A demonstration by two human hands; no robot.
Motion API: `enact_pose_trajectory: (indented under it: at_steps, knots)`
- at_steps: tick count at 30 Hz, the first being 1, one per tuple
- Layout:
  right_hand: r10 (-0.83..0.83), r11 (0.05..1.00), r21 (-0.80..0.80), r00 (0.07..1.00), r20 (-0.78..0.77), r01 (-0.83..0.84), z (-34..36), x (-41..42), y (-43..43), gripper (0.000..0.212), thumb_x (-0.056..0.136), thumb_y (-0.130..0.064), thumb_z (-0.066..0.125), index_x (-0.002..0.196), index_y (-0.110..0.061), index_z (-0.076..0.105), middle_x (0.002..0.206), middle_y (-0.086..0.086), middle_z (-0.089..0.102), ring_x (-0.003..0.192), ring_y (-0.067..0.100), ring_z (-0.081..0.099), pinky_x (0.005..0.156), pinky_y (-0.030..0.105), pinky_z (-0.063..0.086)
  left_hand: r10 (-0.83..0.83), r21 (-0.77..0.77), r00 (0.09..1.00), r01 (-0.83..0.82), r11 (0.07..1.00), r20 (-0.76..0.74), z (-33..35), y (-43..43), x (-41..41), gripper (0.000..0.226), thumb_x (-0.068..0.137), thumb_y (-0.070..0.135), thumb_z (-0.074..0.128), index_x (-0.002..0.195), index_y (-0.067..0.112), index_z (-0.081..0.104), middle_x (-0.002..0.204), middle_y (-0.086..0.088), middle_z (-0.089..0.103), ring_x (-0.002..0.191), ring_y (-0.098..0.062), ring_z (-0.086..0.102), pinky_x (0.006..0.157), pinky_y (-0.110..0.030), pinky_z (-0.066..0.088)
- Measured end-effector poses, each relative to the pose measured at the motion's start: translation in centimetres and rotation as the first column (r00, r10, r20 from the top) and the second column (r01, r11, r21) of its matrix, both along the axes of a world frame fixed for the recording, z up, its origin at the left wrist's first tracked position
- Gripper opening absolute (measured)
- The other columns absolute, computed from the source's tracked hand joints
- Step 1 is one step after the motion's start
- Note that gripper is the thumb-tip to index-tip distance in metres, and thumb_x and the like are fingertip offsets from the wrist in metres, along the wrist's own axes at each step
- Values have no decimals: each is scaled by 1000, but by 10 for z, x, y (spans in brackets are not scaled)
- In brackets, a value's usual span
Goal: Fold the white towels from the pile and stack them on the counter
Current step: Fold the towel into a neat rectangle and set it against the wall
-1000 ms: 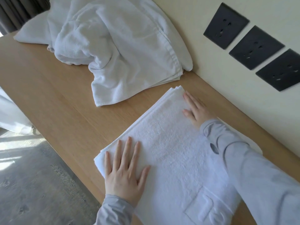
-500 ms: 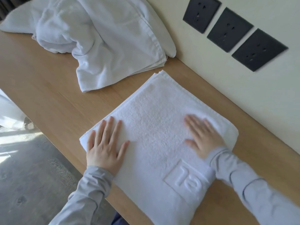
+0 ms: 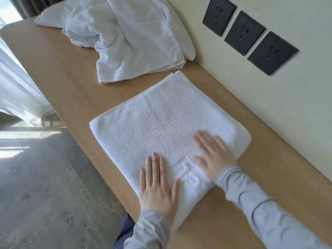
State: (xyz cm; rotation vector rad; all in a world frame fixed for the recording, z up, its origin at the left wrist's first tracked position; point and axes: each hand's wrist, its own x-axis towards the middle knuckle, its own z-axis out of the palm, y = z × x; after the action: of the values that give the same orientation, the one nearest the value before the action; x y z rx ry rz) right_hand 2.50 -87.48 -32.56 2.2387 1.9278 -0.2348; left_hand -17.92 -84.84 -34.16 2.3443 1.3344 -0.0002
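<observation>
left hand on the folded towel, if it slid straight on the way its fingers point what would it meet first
Only more of the folded towel under the left hand, then a strip of wooden counter, then probably the crumpled white pile.

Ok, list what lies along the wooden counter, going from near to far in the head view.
Folded white terry towel with an embossed logo → bare strip of light wooden counter → crumpled pile of white towels at the far end.
</observation>
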Motion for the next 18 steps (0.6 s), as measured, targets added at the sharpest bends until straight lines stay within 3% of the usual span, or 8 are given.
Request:
enact_pose_trajectory:
  at_steps: [3, 6, 9, 11, 13, 15, 16, 18]
  knots:
    - [-204, 978, -45, 979, 19, 204, -4, 71, -15, 66, 93, -47, 5, 149, -13, 12, 156, 2, 8, 145, 16, 9, 119, 37, 9, -3, 33, 1000, 3, 999, 0, -10, -1, -1, 72, 93, 53, 16, 146, 5, 24, 154, -13, 22, 141, -31, 21, 112, -43, 14]
    - [-407, 913, -90, 908, -98, 399, -9, 111, -17, 60, 98, -45, 14, 148, -13, 16, 156, 7, 15, 145, 16, 9, 117, 31, 3, 28, 25, 999, -28, 999, 16, -14, -4, 1, 73, 93, 56, 10, 148, 8, 17, 156, -9, 13, 143, -29, 14, 113, -41, 10]
    - [-537, 842, -100, 806, -251, 530, -11, 124, -6, 57, 98, -45, 23, 144, -13, 27, 151, 11, 31, 139, 27, 25, 113, 38, 18, 44, 39, 988, -51, 998, 145, -13, 0, -1, 70, 90, 58, 4, 147, 18, -2, 155, 2, -8, 145, -22, -4, 117, -31, -8]
    - [-590, 771, -42, 687, -425, 636, -10, 127, 10, 57, 95, -48, 33, 142, -16, 33, 145, 9, 41, 131, 29, 38, 107, 39, 29, 174, -52, 924, -167, 985, 341, -5, 6, -5, 66, 92, 48, 23, 147, 16, 9, 155, 0, 2, 145, -23, 7, 116, -28, 2]
    - [-588, 689, -30, 534, -608, 724, -8, 126, 37, 56, 92, -49, 43, 138, -16, 40, 139, 7, 48, 124, 23, 46, 103, 34, 33, 496, -99, 725, -516, 851, 478, 3, 14, -14, 64, 90, 39, 43, 144, 5, 33, 152, -13, 27, 139, -31, 27, 110, -39, 21]
    - [-576, 630, -87, 389, -719, 771, -8, 126, 67, 57, 89, -50, 50, 131, -12, 46, 132, 8, 52, 114, 20, 49, 95, 30, 36, 788, -316, 419, -751, 580, 451, 9, 26, -22, 60, 92, 29, 56, 142, 5, 34, 146, -18, 34, 135, -32, 30, 108, -40, 24]
    - [-588, 614, -131, 340, -734, 779, -8, 127, 80, 58, 88, -51, 52, 129, -11, 48, 131, 9, 53, 112, 21, 49, 92, 29, 35, 873, -455, 296, -762, 461, 389, 9, 33, -25, 60, 92, 25, 58, 143, 6, 32, 144, -17, 37, 133, -30, 33, 107, -37, 26]
    - [-638, 618, -203, 333, -694, 760, -7, 130, 102, 62, 86, -54, 53, 128, -9, 50, 132, 10, 52, 117, 25, 48, 95, 33, 34, 949, -648, 157, -699, 302, 273, 7, 45, -29, 61, 91, 26, 59, 143, 8, 32, 139, -14, 45, 126, -28, 45, 103, -35, 32]
